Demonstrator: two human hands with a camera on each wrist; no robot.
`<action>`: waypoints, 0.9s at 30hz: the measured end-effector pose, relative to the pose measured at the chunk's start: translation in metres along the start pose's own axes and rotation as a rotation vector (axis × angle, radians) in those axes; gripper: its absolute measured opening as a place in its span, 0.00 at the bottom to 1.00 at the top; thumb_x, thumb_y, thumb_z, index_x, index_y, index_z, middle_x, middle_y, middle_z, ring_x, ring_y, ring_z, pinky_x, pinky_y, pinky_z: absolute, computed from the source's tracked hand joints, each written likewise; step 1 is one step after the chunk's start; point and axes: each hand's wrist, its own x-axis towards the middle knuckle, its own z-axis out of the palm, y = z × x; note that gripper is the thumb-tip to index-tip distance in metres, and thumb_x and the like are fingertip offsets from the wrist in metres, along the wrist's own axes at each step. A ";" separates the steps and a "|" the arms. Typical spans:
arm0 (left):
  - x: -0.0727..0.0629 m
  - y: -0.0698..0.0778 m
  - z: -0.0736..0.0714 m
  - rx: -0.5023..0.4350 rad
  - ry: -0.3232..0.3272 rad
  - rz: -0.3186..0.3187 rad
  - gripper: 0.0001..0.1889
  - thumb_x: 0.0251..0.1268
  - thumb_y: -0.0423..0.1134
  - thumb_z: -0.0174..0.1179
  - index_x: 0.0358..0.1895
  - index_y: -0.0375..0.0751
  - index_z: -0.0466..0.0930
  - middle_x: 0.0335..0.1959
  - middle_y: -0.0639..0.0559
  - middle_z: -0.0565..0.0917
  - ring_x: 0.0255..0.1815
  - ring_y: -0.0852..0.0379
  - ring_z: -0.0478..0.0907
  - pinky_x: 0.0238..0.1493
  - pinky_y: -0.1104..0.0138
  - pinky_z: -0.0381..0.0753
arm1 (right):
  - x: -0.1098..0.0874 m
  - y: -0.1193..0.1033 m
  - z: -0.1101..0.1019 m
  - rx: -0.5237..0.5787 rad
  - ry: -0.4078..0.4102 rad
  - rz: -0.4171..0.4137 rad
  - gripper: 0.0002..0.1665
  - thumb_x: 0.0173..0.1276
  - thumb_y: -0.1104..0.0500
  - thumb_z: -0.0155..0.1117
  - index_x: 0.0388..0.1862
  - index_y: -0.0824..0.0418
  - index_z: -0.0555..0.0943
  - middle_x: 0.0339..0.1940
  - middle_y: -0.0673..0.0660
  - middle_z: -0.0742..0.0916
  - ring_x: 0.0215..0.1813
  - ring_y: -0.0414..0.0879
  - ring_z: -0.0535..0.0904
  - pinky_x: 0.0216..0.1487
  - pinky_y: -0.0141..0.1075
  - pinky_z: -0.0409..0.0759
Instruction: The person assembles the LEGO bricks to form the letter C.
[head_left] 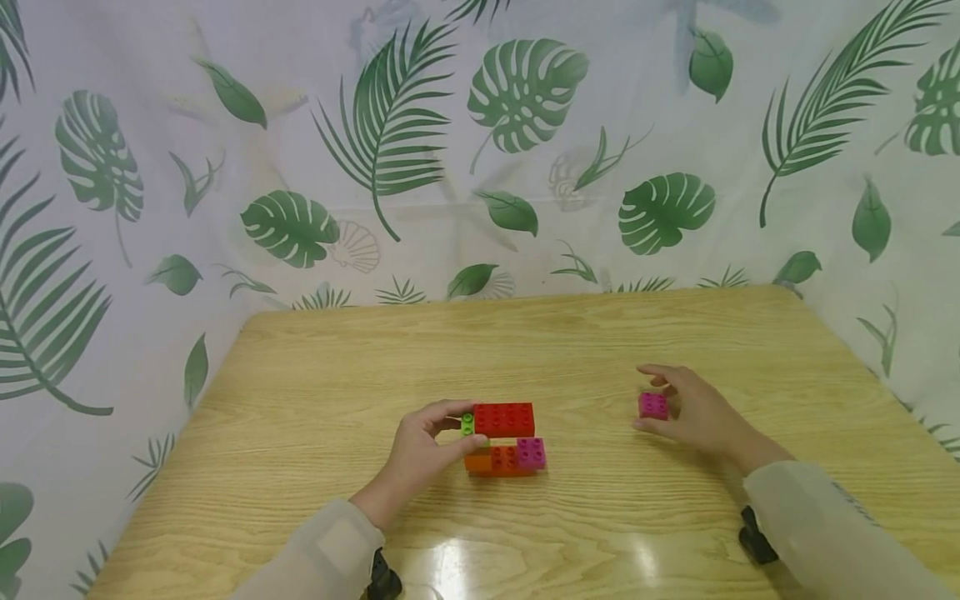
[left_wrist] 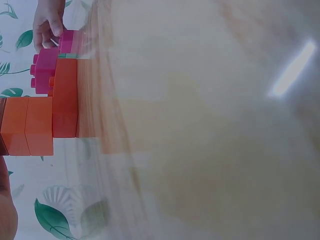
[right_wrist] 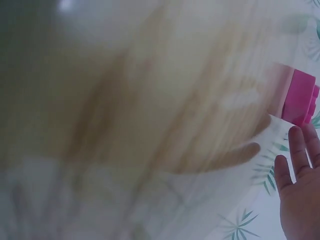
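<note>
On the left, my left hand (head_left: 420, 442) pinches the left end of a toy building brick assembly, thumb at its front and fingers behind. In the assembly are a long red brick (head_left: 504, 420), a small lime green brick (head_left: 468, 424), orange bricks (left_wrist: 65, 100) and a pink brick (head_left: 531, 453) at the right end of the front row. My right hand (head_left: 697, 412) is spread around a separate pink brick (head_left: 652, 406) on the table, thumb in front and index finger beyond it. In the right wrist view, straight fingers (right_wrist: 299, 150) are right beside this brick.
The wood-grain table (head_left: 360, 358) has a glossy top with light reflections. Behind it and along its sides hangs a white cloth (head_left: 420, 258) printed with green leaves. Dark wrist devices (head_left: 756, 537) sit at both sleeves.
</note>
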 end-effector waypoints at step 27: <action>-0.004 0.031 0.001 0.007 -0.007 -0.020 0.20 0.56 0.25 0.66 0.53 0.26 0.78 0.52 0.38 0.80 0.49 0.44 0.75 0.55 0.47 0.73 | 0.000 0.002 -0.006 0.024 -0.063 0.098 0.26 0.59 0.51 0.72 0.49 0.67 0.79 0.40 0.56 0.82 0.43 0.52 0.78 0.46 0.49 0.78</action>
